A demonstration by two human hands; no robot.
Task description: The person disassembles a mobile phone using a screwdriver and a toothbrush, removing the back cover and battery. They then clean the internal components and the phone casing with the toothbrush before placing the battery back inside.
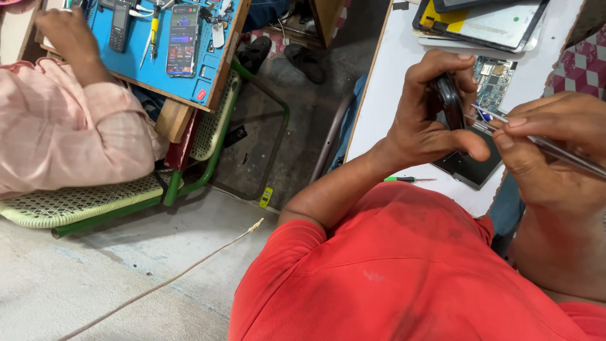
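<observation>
- My left hand [435,120] is curled tight around a small dark phone [449,101], thumb stretched across underneath, holding it up just above the near edge of the white table [391,82].
- My right hand [543,145] is pinched shut on a pair of metal tweezers [536,140], with the tips right at the phone's edge. Can't tell if they're actually touching it.
- Below the phone a dark flat panel [467,169] lies at the table's near edge, and a green-handled screwdriver [404,179] sits just beside it, toward the left.
- A bare circuit board [495,79] lies further back, and a stack of flat devices [486,22] sits at the far edge.
- Off to the left, another person in a pink sleeve [63,132] has a hand on a blue work mat [136,60] with a smartphone [182,39] on it.
</observation>
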